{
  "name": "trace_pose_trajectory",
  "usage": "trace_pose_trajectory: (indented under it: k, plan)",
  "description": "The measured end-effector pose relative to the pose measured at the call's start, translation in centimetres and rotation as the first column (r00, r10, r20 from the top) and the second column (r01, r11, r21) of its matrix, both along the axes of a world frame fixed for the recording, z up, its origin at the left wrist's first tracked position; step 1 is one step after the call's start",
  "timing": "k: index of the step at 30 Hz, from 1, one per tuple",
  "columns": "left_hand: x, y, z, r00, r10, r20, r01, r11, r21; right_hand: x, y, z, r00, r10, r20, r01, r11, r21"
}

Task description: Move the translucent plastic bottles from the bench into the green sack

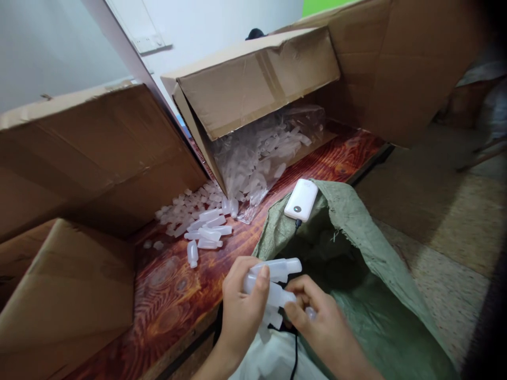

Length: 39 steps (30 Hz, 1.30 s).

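My left hand (244, 295) is closed around several small translucent plastic bottles (273, 269), their narrow ends pointing right. With thumb and fingers, my right hand (319, 311) pinches the end of one of these bottles. A small translucent piece (311, 313), perhaps a cap, shows among its fingers; the rest of what it may hold is hidden. Both hands are above the near edge of the wood-patterned table (166, 295), beside the opening of a green woven sack (380, 295). More loose bottles (209, 232) lie on the table, next to a heap of small white caps (190, 203).
A tipped cardboard box (261, 79) holds a clear bag (253, 158) of translucent bottles. Other cardboard boxes (99, 153) stand at left and right. A white power bank (301, 199) rests on the sack's rim, with a black cable (296, 348) hanging down.
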<state>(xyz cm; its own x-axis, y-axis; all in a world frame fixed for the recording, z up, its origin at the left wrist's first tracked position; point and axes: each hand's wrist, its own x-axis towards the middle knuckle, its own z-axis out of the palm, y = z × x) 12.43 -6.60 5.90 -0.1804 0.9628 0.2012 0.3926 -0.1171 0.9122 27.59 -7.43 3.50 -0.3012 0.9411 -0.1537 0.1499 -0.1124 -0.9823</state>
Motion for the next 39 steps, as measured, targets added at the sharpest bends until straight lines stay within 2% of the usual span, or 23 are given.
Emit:
trace_pose_trajectory:
  k: [2,3,5,7,9,11,13,15,17,19,22,24,26,29,31,33,36,37,39]
  plan:
    - [0.1,-0.1,-0.1,1.000,0.010,0.013,-0.009,0.998,-0.062,0.5,0.0,0.4,0.990,-0.031,0.136,-0.009,0.959,0.282]
    - [0.2,-0.2,-0.1,1.000,0.012,0.012,-0.011,0.997,-0.076,0.6,-0.1,0.7,0.983,-0.049,0.178,-0.021,0.928,0.372]
    - [0.2,-0.4,-0.1,1.000,0.015,-0.001,-0.015,0.998,-0.068,0.6,-0.3,0.9,0.980,-0.044,0.197,-0.044,0.907,0.420]
    - [0.2,-0.7,-0.1,1.000,0.016,-0.012,-0.016,0.999,-0.045,0.4,-0.7,0.5,0.990,0.001,0.141,-0.046,0.950,0.310]
    - [0.1,-0.9,-0.3,1.000,0.016,0.013,-0.015,0.998,-0.066,0.1,-1.1,-0.5,0.999,0.030,0.014,-0.032,0.991,0.130]
    - [0.0,-1.1,-0.7,0.995,0.031,0.093,-0.019,0.992,-0.127,-0.2,-1.5,-1.9,0.988,0.005,-0.153,-0.010,0.999,-0.033]
    - [-0.2,-1.1,-1.0,0.962,0.080,0.261,-0.019,0.974,-0.227,-0.4,-1.9,-3.4,0.955,-0.092,-0.281,0.039,0.981,-0.188]
    - [-0.4,-0.9,-1.1,0.868,0.157,0.472,0.013,0.942,-0.336,-0.4,-2.3,-4.6,0.926,-0.223,-0.304,0.124,0.942,-0.312]
    - [-0.8,-0.6,-1.1,0.733,0.239,0.637,0.060,0.910,-0.410,-0.1,-2.8,-5.3,0.911,-0.307,-0.274,0.198,0.912,-0.360]
    - [-1.0,-0.4,-1.1,0.619,0.310,0.721,0.081,0.889,-0.451,0.4,-3.1,-5.3,0.935,-0.267,-0.234,0.182,0.926,-0.330]
    - [-1.1,-0.4,-1.3,0.516,0.391,0.762,0.123,0.847,-0.517,1.1,-2.8,-4.4,0.985,-0.155,-0.076,0.138,0.971,-0.193]
    - [-0.9,-0.6,-1.6,0.486,0.414,0.770,0.179,0.815,-0.551,1.2,-2.2,-3.5,0.981,-0.193,0.023,0.192,0.981,0.016]
    - [-0.7,-0.9,-1.9,0.459,0.426,0.780,0.211,0.800,-0.561,1.0,-1.6,-2.7,0.967,-0.254,0.018,0.241,0.935,0.259]
    - [-0.6,-1.3,-2.2,0.426,0.425,0.799,0.181,0.825,-0.535,0.3,-1.0,-1.9,0.984,-0.172,0.046,0.132,0.876,0.463]
    - [-0.7,-1.6,-2.4,0.434,0.396,0.809,0.135,0.860,-0.493,-0.1,-0.9,-1.7,0.980,-0.124,0.158,0.015,0.830,0.558]
    - [-0.9,-1.9,-2.5,0.471,0.357,0.806,0.096,0.888,-0.449,-0.4,-0.7,-1.6,0.960,-0.128,0.248,-0.070,0.751,0.657]
    - [-1.4,-2.4,-2.6,0.532,0.331,0.779,0.071,0.899,-0.431,-0.7,-0.3,-1.5,0.937,-0.154,0.314,-0.152,0.632,0.760]
    - [-1.5,-2.6,-2.6,0.555,0.329,0.764,0.065,0.899,-0.434,-0.7,-0.1,-1.5,0.932,-0.148,0.332,-0.176,0.616,0.768]
    - [-1.9,-2.9,-2.6,0.603,0.321,0.730,0.055,0.896,-0.440,-0.7,0.3,-1.7,0.923,-0.125,0.365,-0.213,0.625,0.751]
